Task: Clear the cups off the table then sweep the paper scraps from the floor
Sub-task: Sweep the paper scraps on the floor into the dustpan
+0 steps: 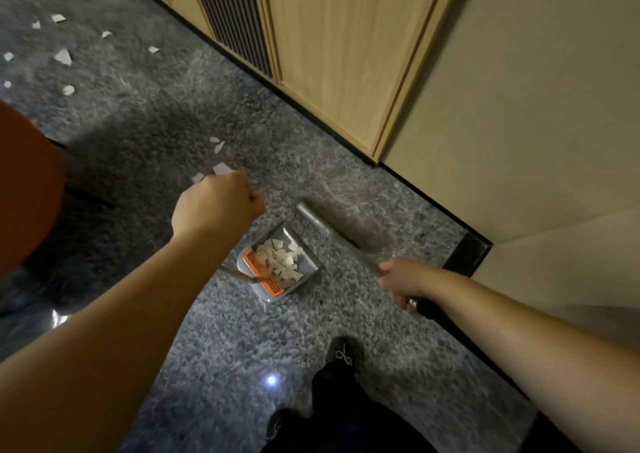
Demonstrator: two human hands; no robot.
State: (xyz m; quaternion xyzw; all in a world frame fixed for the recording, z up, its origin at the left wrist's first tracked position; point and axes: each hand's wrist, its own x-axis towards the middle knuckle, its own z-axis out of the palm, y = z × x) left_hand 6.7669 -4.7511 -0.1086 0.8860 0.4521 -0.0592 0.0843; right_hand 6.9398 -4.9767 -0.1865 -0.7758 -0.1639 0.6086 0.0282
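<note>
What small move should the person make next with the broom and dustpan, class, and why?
Probably carry the dustpan forward to the nearest scraps just beyond the left hand. The pan already holds a pile of paper, yet those pieces and a further cluster remain on the floor. The right hand grips the broom, ready to sweep.

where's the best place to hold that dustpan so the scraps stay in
By its long upright handle, gripped from above near the top, as the left hand does. The dustpan sits flat on the floor with the paper scraps piled inside, and the handle rises from its back edge, so lifting there should keep the tray level.
</note>
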